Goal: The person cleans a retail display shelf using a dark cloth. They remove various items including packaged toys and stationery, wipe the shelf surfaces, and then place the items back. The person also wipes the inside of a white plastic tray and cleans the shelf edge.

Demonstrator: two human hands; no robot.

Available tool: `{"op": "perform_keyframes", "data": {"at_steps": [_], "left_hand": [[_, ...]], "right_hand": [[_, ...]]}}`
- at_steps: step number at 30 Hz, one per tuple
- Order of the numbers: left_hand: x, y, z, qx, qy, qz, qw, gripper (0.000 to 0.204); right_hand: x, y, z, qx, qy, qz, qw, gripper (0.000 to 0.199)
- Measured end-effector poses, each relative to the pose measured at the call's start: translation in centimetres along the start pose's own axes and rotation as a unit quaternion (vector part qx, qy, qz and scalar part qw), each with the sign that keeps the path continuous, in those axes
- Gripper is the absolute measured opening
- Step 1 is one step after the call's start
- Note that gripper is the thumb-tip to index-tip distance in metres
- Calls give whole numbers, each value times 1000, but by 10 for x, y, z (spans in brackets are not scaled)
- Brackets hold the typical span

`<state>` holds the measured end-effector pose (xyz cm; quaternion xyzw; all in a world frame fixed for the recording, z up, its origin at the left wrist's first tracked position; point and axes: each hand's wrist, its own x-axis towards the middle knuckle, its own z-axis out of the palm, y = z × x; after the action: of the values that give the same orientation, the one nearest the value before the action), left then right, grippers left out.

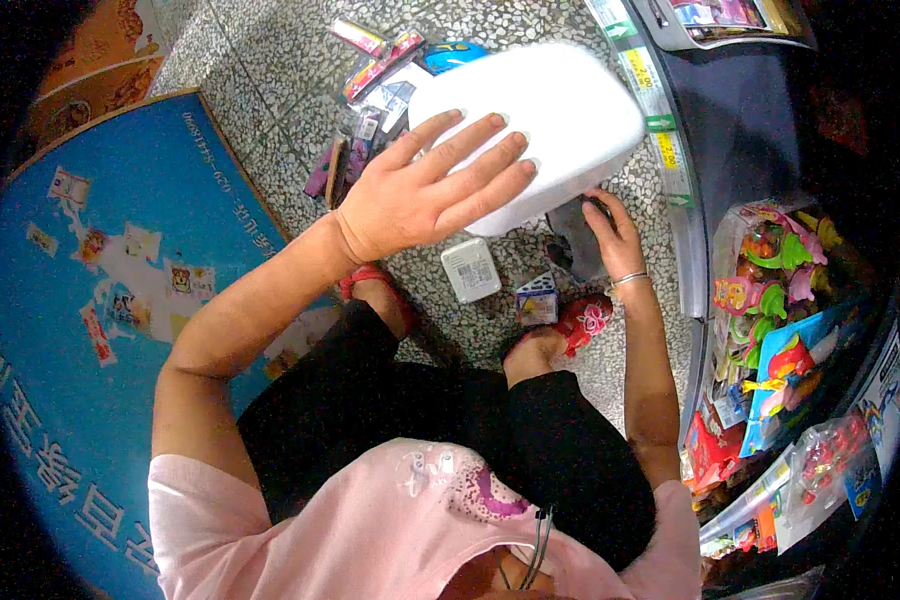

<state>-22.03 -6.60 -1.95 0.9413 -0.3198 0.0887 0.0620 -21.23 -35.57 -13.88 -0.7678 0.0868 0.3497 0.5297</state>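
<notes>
Speckled floor (260, 75) all beneath me, the big blue panel (160, 345) close on my left, the loaded shelf (735, 115) curving round on my right, and here, right out in front, the white tub (555, 105), above the floor, just beyond my feet. My left hand (425, 190) is laid over its near side, four fingers long and slightly spread, thumb out of sight, so I can't tell whether it hooks an edge. That smooth wall is the worry: if the fingers slide, the tub could tip away onto the packets (370, 85) behind it. And by its lower right corner, my right hand (615, 235), fingers curled narrow, pinching what looks like a dark grey cloth (580, 245). Pull that too sharply and it might drag the little things nearby. Mind the small white box (470, 270), between my feet and the tub; a careless step could crush it. Smaller again, the blue-and-white carton (537, 300) beside my red shoe (585, 322), easily kicked if that foot shifts.
</notes>
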Motion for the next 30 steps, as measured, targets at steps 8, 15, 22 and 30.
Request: {"op": "perform_keyframes", "data": {"at_steps": [8, 15, 22, 30], "left_hand": [[13, -26, -5, -398, 93, -356, 840, 71], [-3, -37, 23, -680, -46, -508, 527, 67], [-12, -27, 76, -737, -118, -486, 456, 79], [22, 8, 66, -794, -111, -506, 317, 53]], "right_hand": [[-14, -22, -14, 21, -65, 1, 998, 30], [-64, -63, -77, 319, -266, 14, 910, 49], [-58, -124, -51, 198, -70, -137, 968, 53], [2, -100, 57, -324, -98, -331, 881, 44]]}}
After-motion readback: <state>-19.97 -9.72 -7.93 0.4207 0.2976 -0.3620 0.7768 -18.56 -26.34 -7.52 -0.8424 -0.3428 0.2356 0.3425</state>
